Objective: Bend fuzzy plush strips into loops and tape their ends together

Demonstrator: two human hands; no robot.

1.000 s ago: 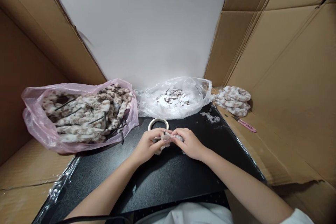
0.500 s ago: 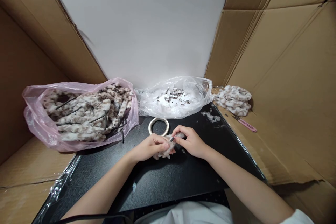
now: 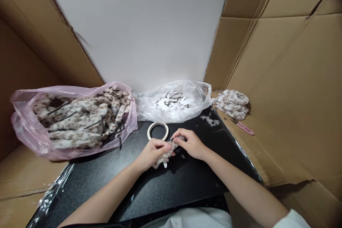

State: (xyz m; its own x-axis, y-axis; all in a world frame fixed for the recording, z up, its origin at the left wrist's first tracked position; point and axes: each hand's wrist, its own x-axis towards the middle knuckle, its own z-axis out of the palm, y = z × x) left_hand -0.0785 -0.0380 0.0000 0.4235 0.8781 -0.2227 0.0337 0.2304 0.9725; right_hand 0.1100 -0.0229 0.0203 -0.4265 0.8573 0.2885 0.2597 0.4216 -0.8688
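Your black tabletop (image 3: 107, 181) bears the pink bag (image 3: 22, 124) at ten o'clock; at twelve, your left hand (image 3: 151, 154) and right hand (image 3: 194, 146) both pinch the fuzzy strip (image 3: 163, 158). It should prove light, soft and apt to shed, so hold firmest near the dark cord (image 3: 171, 140) toward its one-o'clock end.

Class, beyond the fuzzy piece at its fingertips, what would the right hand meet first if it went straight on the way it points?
Past the fuzzy piece, the right hand would probably meet the pale ring-shaped roll. Its height is unclear, so it might pass above.
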